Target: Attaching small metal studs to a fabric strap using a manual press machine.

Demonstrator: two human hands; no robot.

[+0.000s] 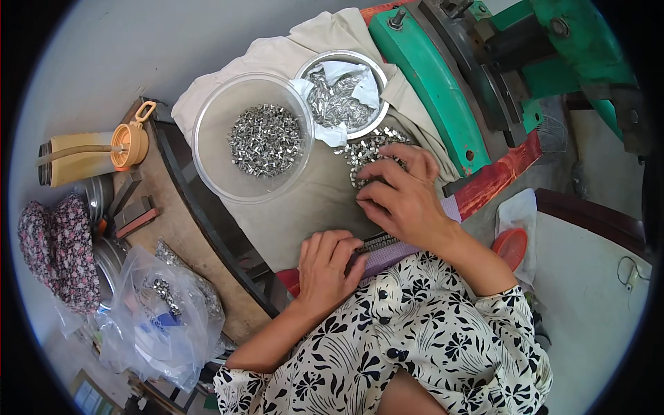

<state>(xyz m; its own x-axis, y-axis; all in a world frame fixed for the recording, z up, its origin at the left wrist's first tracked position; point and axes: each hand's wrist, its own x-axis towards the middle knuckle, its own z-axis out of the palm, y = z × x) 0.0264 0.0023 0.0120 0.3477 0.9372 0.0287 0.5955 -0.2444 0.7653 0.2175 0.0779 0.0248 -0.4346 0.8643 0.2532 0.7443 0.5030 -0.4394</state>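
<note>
A dark narrow strip (pixel 379 242) with rows of small metal pieces lies along the near edge of the cloth-covered table. My left hand (pixel 325 266) grips its left end with bent fingers; the thumb side is partly hidden. Above the strip's right part is my right hand (pixel 408 200), its thumb and forefinger drawn together. Whatever may be between those fingertips is too small to tell. Just beyond the right hand lies a loose pile of small shiny metal pieces (pixel 366 153), partly covered by its fingers.
A clear plastic tub (pixel 207 173) holds many small metal parts. Behind the pile, a steel bowl (pixel 379 69) contains slender metal pieces and white paper. A green machine (pixel 429 90) stands at the right. On the left are an orange-lidded bottle (pixel 129 146) and a clear plastic bag (pixel 166 332).
</note>
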